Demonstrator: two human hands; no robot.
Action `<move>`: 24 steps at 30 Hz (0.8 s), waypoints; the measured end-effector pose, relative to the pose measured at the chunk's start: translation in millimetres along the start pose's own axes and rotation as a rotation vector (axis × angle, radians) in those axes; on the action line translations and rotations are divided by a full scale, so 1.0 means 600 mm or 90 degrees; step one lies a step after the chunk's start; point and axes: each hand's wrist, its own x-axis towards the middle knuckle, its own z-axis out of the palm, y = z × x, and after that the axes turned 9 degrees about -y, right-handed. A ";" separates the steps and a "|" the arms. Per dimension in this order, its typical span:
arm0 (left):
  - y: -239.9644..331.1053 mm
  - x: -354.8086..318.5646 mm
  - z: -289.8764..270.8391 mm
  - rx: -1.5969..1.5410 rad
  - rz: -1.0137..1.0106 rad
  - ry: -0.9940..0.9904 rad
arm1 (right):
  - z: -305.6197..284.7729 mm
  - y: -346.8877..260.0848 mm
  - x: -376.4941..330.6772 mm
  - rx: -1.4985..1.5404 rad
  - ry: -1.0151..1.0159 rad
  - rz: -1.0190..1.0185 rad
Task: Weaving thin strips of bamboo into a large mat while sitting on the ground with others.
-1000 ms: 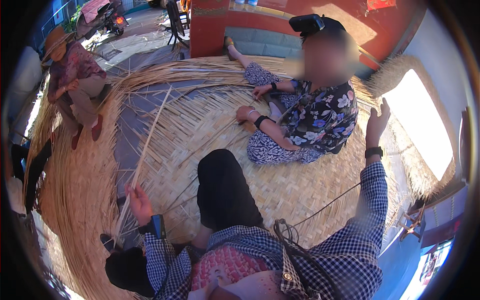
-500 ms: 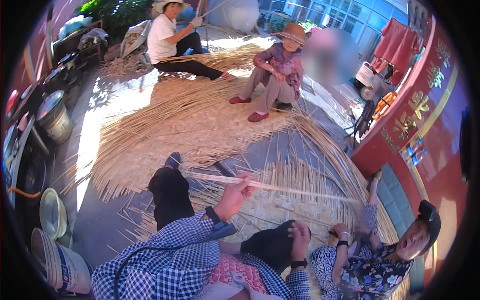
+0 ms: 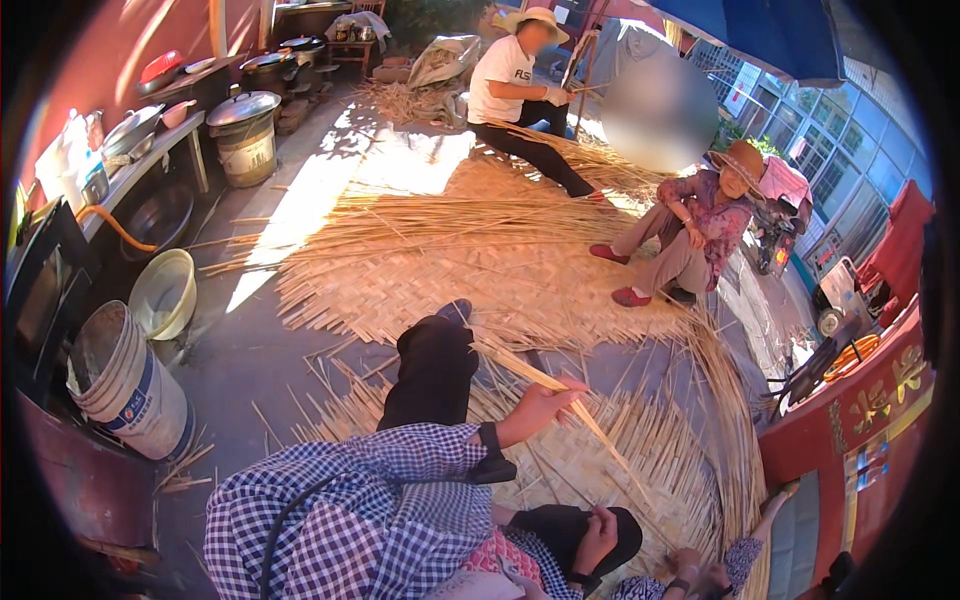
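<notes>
While you sit on the woven bamboo mat (image 3: 470, 270), your left hand (image 3: 545, 403) reaches out toward two o'clock from your checked sleeve (image 3: 400, 470), its fingers closed around a long flat bamboo strip (image 3: 560, 395). The strip runs on a slant through that hand, from about eleven o'clock near your black-clad knee (image 3: 432, 365) down to about five o'clock, where its far end lies over the loose strips (image 3: 640, 450) fanned out on the ground. Your right hand (image 3: 597, 535) rests low at five o'clock on your other dark trouser leg (image 3: 550, 525), fingers curled against the cloth; whether it grips anything you cannot tell from this view.

Just beyond that hand, at the lower rim, another person's hands (image 3: 700, 578) show with a patterned sleeve. At one o'clock a person in a straw hat and patterned shirt (image 3: 700, 225) sits on the mat's edge, and at twelve o'clock a person in a white shirt (image 3: 510, 75) sits among more strips. At nine o'clock stand a white bucket (image 3: 130, 385) and a pale yellow basin (image 3: 165, 295), with a lidded pot (image 3: 245, 130) at eleven o'clock beside a counter.
</notes>
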 end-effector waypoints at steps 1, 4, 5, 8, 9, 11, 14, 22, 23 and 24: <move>-0.004 -0.004 -0.001 0.009 -0.018 0.002 | -0.002 -0.006 0.000 0.011 -0.004 0.015; -0.019 -0.019 0.005 0.042 -0.051 -0.022 | 0.008 -0.076 0.005 -0.039 0.034 -0.051; -0.018 -0.015 0.005 0.067 -0.069 -0.054 | 0.015 -0.113 0.017 -0.099 0.082 -0.130; 0.006 -0.029 0.031 0.076 -0.068 -0.165 | 0.038 -0.269 0.061 -0.497 0.130 -0.440; 0.016 -0.029 0.036 0.074 -0.042 -0.241 | 0.044 -0.265 0.065 -0.497 0.134 -0.440; 0.045 -0.029 0.036 0.061 -0.080 -0.303 | 0.059 -0.255 0.087 -0.217 -0.103 -0.347; 0.139 -0.030 0.023 0.093 -0.034 -0.322 | 0.055 -0.301 0.104 -0.178 -0.281 -0.161; 0.569 0.119 -0.277 0.209 0.504 0.221 | -0.017 -0.264 0.171 -0.250 -0.033 -0.166; 0.602 0.135 -0.293 0.216 0.534 0.247 | -0.026 -0.252 0.176 -0.254 -0.035 -0.163; 0.624 0.146 -0.282 0.227 0.541 0.233 | -0.036 -0.238 0.178 -0.261 -0.030 -0.189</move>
